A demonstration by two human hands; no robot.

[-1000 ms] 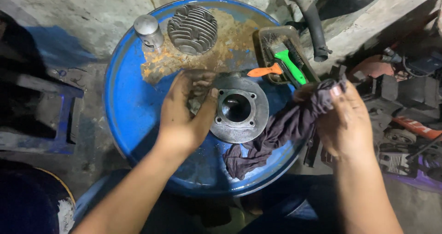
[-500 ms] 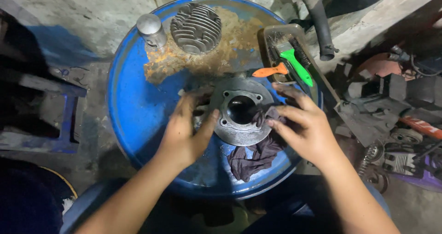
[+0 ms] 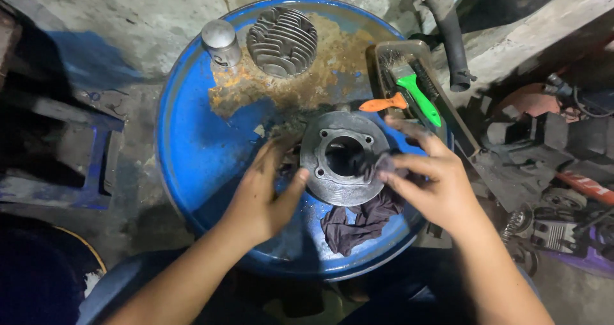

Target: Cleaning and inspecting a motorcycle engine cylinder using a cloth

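— Cylinder first: how many, and where does it sit?

— One grey metal engine cylinder (image 3: 344, 158), round, with a dark central bore and small bolt holes round its flat top face; it rests on the lid of a blue drum (image 3: 192, 146), toward the near right part of that lid.

— And the hands?

— Two; the left hand (image 3: 265, 194) lies against the cylinder's left side, fingers spread and pressed to its edge, steadying rather than closing round it; the right hand (image 3: 428, 184) pinches one dark rag (image 3: 361, 219), pushing a wad of it against the rim of the bore, while the rest of the cloth trails down over the drum lid below the cylinder.

— What else is on the drum?

— One finned cylinder head (image 3: 282, 41) at the far edge; one small silvery piston (image 3: 220, 42) just to its left, upright; a wide patch of rust (image 3: 307, 82) spreads between them and the cylinder.

— Any containers?

— One shallow tray (image 3: 464, 130) resting at the drum's right edge; in it lie one green-handled brush (image 3: 419, 98) and one orange-handled tool (image 3: 382, 103), whose working end I cannot make out clearly; it may be a second brush.

— Beyond the drum?

— One dark pipe (image 3: 448, 31) hangs down at the upper right; a heap of engine parts (image 3: 550, 165) lies on the floor to the right; a blue stool frame (image 3: 83, 152) stands to the left on the concrete floor (image 3: 115, 18).
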